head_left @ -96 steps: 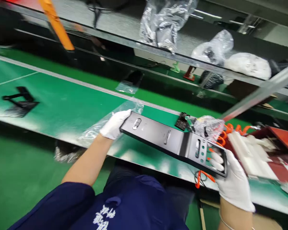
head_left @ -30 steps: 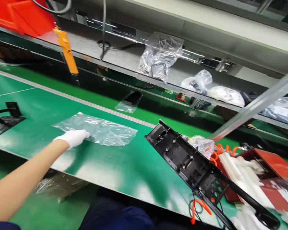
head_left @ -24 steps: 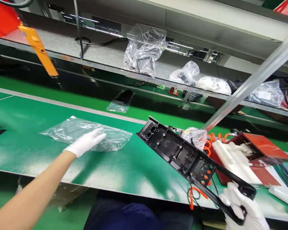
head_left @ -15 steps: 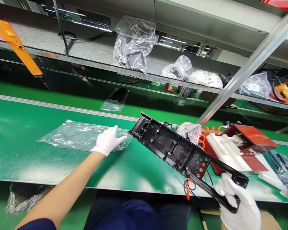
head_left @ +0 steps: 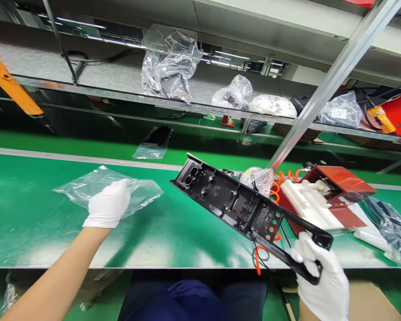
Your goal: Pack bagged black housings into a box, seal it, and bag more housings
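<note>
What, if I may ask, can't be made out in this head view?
Head view:
Left hand: fingertips mostly hidden by its own back; grip on the clear bag uncertain.
Black panel: far face hidden by its near side.
Orange tool: upper end cut off by the left edge.
White label, upper right: print too small.

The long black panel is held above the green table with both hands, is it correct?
Not both: the head view shows only the right hand holding the long black panel above the green table; the left hand is on the clear bag.
</note>
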`<state>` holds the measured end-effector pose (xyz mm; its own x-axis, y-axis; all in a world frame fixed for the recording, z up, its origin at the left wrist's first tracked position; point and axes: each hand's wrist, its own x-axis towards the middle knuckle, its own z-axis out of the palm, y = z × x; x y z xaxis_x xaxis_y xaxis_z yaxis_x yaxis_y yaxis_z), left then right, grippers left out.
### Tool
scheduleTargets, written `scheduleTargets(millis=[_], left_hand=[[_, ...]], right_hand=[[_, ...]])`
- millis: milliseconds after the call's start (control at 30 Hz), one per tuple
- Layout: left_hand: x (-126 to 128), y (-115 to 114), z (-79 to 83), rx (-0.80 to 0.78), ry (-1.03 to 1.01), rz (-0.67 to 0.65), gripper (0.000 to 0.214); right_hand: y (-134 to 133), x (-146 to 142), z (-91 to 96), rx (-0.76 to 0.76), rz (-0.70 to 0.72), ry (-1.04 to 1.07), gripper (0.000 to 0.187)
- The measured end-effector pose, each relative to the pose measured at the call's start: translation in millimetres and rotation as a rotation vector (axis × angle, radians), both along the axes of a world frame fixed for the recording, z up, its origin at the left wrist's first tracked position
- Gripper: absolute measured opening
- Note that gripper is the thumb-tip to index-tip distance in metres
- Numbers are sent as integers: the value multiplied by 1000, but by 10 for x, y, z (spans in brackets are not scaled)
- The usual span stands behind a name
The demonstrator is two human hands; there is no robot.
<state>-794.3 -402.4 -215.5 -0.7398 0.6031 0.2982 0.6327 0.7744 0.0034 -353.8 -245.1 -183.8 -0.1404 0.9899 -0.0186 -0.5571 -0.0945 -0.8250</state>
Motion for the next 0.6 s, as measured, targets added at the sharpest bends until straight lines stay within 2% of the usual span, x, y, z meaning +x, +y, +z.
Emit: scheduleTargets(millis=[67, 133, 233, 400, 500, 600], left_hand=[[-37, -80, -115, -72, -34, 28, 55], [-58, -155, -264, -114, -156, 55, 64], [-67, -287, -403, -108, -261, 138, 64], [-88, -497, -358, -135, -36, 110, 59], [-130, -540, -371, -209, -4, 41, 52], [-185, -531, -384, -181, -16, 24, 49]], right_hand=[[11, 33, -41, -28, 1, 16, 44], [39, 76, -115, -40, 4, 37, 44], [105, 129, -231, -47, 35, 52, 41], [133, 137, -256, 1, 77, 25, 33], [85, 88, -194, 25, 76, 12, 38], [25, 19, -125, 62, 68, 24, 42]])
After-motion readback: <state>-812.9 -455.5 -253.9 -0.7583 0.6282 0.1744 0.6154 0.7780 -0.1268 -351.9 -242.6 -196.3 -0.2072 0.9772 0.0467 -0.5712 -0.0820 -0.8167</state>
